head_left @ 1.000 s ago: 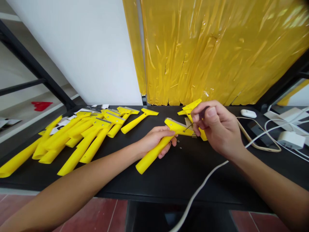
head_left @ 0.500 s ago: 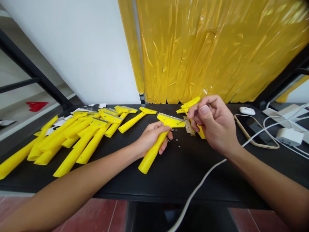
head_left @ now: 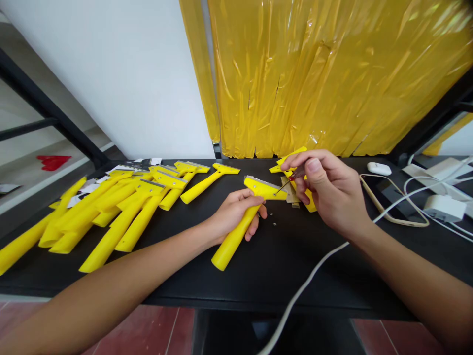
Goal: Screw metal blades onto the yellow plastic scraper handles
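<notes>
Black counter point(head_left: 281, 266) runs along a white wall point(head_left: 111, 79) and hanging yellow plastic sheeting point(head_left: 295, 79), with red floor tiles point(head_left: 136, 330) visible below its front edge. Left portion of the counter carries a loose pile of yellow plastic scrapers point(head_left: 125, 212), heads mostly directed away from the person; one further scraper point(head_left: 201, 187) lies just right of the pile.

Person's left hand point(head_left: 234, 214) grips a yellow scraper point(head_left: 236, 236) by its handle, left fingers point(head_left: 251, 199) closed around it, with the steel blade point(head_left: 264, 181) on its head facing away. Right hand point(head_left: 328, 190) holds a small red-handled screwdriver point(head_left: 291, 178), right fingers point(head_left: 314, 166) pinched together on it. Tip of the screwdriver meets the head of the held scraper; exact seating is too small to confirm.

Small metal screws or washers point(head_left: 270, 215) lie on the counter just below that head. A piece of cardboard point(head_left: 290, 195) and another yellow scraper point(head_left: 309, 204) sit beneath the right hand. White cable point(head_left: 318, 266), a phone point(head_left: 391, 192), a white computer mouse point(head_left: 379, 168) and a white charger point(head_left: 445, 208) occupy the right side.
</notes>
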The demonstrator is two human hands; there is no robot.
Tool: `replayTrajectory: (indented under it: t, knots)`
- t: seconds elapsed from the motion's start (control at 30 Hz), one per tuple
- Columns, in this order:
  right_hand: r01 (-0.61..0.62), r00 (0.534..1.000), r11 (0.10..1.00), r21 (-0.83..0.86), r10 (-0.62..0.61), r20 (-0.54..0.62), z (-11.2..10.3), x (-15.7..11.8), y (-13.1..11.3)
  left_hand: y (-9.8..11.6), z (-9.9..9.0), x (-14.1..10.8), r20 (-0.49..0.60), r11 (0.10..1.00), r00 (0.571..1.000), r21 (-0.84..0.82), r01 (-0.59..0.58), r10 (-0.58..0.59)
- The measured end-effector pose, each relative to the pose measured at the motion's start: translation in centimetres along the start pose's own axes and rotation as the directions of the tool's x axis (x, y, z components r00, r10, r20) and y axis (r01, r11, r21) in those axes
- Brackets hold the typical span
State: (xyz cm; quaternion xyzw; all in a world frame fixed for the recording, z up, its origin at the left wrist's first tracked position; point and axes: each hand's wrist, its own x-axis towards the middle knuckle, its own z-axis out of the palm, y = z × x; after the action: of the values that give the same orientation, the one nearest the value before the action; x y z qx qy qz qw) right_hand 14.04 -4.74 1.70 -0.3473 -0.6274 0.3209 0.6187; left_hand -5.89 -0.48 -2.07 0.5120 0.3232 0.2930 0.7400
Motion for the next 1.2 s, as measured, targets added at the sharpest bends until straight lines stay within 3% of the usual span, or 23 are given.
replayTrajectory:
  t: [0.2, 0.4, 0.57, 0.73, 0.9, 1.2]
  knots:
    - [-0.016, 1.000, 0.992, 0.125, 0.019, -0.024, -0.03, 0.08, 0.29, -0.01, 0.00, -0.02, 0.007, 1.000, 1.000, -0.001, -0.001, 0.001]
    - [0.001, 1.000, 0.999, 0.036, 0.000, -0.002, -0.17, 0.16, 0.06, 0.08, 0.06, -0.06, -0.001, 1.000, 1.000, 0.003, 0.003, -0.003]
    - [-0.033, 0.999, 0.986, 0.164, 0.032, 0.011, -0.04, 0.16, 0.10, 0.10, 0.10, -0.07, -0.006, 1.000, 1.000, 0.005, 0.000, 0.000]
    - [-0.015, 1.000, 0.996, 0.085, 0.013, 0.023, -0.06, 0.19, 0.06, 0.14, 0.09, -0.06, -0.009, 1.000, 1.000, -0.001, 0.011, -0.011]
    - [-0.015, 1.000, 0.979, 0.204, 0.014, 0.009, -0.07, 0.20, 0.25, 0.17, 0.12, -0.07, -0.009, 1.000, 1.000, 0.005, 0.005, -0.005]
    - [0.026, 0.999, 1.000, 0.001, -0.026, -0.020, -0.37, 0.03, 0.41, 0.17, 0.13, 0.04, -0.015, 1.000, 1.000, -0.006, 0.011, -0.011]
